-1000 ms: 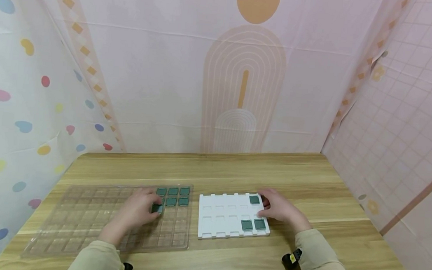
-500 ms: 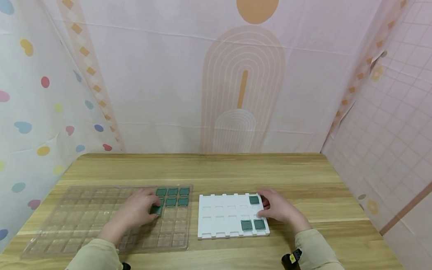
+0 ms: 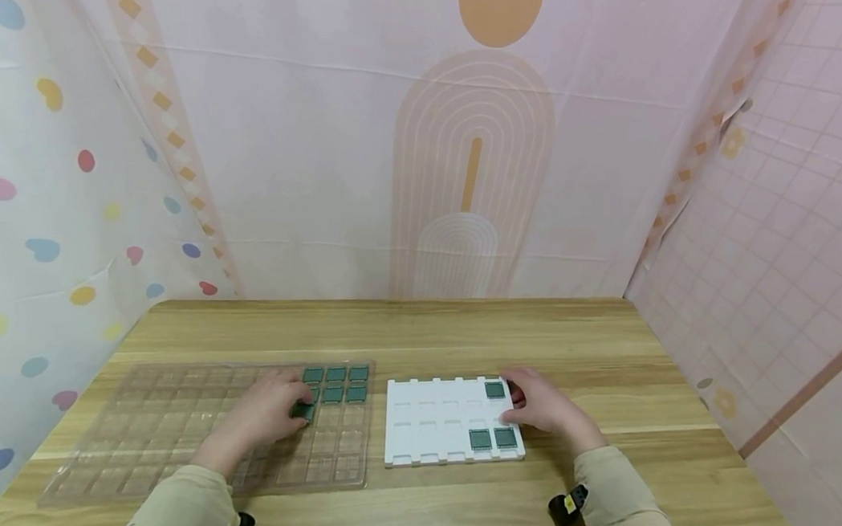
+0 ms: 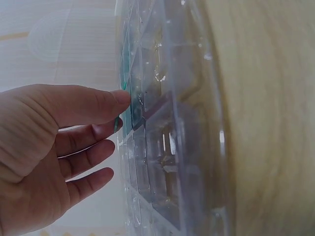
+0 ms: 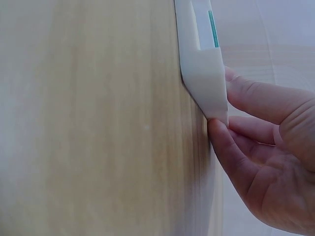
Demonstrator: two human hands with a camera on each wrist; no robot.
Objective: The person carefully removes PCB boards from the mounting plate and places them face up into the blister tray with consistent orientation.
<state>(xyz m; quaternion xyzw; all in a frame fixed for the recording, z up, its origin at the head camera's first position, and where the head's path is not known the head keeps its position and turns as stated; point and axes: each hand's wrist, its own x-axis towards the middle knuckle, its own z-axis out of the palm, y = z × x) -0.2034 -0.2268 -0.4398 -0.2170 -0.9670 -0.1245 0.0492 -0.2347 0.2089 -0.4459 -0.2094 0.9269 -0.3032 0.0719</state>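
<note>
Pinched between the left hand's (image 3: pixel 260 408) thumb and forefinger is a green chip (image 3: pixel 303 411); whether it sits in a pocket or just above one, I cannot tell. The remaining fingers extend apart from it, perhaps so that a fingertip hold avoids neighbouring chips. The right hand (image 3: pixel 544 405) grips the right end of a white tray (image 3: pixel 429 412), thumb at the rim and a finger at the far corner, presumably to steady something light. Two chips (image 3: pixel 505 437) lie side by side in its near row, and a lone chip (image 3: pixel 494 390) in its far right corner. To the left, apart, lies the clear tray (image 3: pixel 165 424), two rows of chips (image 3: pixel 336 374) at its far right, one partly hidden by fingers. Each tray lies at its own hand's side, seemingly so the arms need not cross. Beyond stretch the wooden table (image 3: pixel 533 330) and a patterned fabric backdrop (image 3: pixel 289 166)
</note>
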